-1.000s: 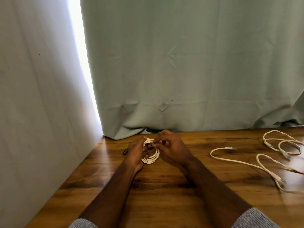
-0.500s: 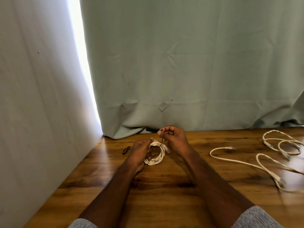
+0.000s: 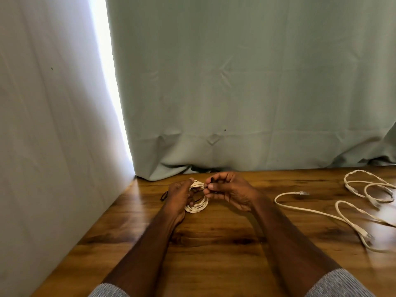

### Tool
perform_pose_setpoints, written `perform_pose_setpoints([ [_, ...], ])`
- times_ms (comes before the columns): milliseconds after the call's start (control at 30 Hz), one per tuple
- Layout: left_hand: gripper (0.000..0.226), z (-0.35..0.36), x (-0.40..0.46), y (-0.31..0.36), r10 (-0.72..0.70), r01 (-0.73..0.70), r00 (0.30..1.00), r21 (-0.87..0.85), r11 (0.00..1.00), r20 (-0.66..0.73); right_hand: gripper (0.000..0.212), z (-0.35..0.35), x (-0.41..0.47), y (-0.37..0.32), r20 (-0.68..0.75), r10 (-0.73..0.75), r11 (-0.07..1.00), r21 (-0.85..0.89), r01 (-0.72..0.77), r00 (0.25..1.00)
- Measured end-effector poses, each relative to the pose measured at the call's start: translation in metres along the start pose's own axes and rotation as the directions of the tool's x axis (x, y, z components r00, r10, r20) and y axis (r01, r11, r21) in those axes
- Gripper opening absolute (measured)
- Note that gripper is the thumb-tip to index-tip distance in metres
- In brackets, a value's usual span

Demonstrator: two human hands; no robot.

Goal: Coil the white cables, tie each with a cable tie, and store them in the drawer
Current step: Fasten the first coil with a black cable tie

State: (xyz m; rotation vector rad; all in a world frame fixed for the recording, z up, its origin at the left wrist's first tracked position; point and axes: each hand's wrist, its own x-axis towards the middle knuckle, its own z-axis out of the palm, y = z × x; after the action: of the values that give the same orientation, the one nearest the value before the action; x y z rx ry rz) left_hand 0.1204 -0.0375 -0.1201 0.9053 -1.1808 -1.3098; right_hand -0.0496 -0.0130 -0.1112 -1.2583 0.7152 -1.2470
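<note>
Grey sleeves (image 3: 340,284) low in view, forearms over the desk (image 3: 214,254). Left hand (image 3: 176,197) grips the coiled white cable (image 3: 198,205), right hand's (image 3: 230,192) fingers pinch a black cable tie (image 3: 212,179) at it. Loose white cables (image 3: 321,213) lie well right; no readable writing; green curtain (image 3: 235,82) behind.

Two bare arms reach in from the bottom edge. Each arm has a grey sleeve (image 3: 338,284) pushed up near the elbow. The cloth looks knitted, with tiny light and dark specks. The left hand (image 3: 176,197) and right hand (image 3: 230,191) wear no rings or watch.
</note>
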Motion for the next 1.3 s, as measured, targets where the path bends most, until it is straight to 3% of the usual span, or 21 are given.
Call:
perform_pose_setpoints([
  [233,0.027,0.002,-0.001,-0.001,-0.011,0.011,1.000,0.015,1.000,0.018,0.011,0.004,0.003,-0.001,-0.205,-0.149,0.984,-0.125,0.125,0.967],
  [400,0.027,0.003,-0.001,-0.001,-0.008,0.008,1.000,-0.020,1.000,0.005,0.010,0.005,0.007,0.000,-0.262,-0.200,0.966,-0.214,0.146,0.944],
  [533,0.027,0.001,0.001,-0.001,-0.002,0.001,1.000,-0.042,0.999,-0.025,0.002,0.005,0.009,0.002,-0.246,-0.211,0.962,-0.224,0.157,0.946],
  [933,0.030,0.001,0.003,-0.007,0.031,-0.033,0.999,0.050,0.998,0.040,0.017,0.008,0.010,0.014,-0.118,-0.217,0.919,-0.359,0.162,0.969],
  [1067,0.031,0.002,0.002,-0.005,0.045,-0.045,0.998,-0.007,0.999,0.051,0.013,0.009,0.011,0.014,-0.179,-0.159,0.974,-0.189,0.125,0.971],
  [1167,0.036,0.001,0.003,-0.004,0.020,-0.006,0.990,-0.098,0.995,0.139,0.024,0.002,0.014,0.012,-0.246,-0.120,0.984,-0.161,0.081,0.962],
  [1300,0.030,0.001,0.003,-0.006,-0.032,0.078,0.950,-0.138,0.987,0.310,0.032,-0.004,0.009,0.012,-0.100,-0.032,0.991,-0.130,0.019,0.994],
])
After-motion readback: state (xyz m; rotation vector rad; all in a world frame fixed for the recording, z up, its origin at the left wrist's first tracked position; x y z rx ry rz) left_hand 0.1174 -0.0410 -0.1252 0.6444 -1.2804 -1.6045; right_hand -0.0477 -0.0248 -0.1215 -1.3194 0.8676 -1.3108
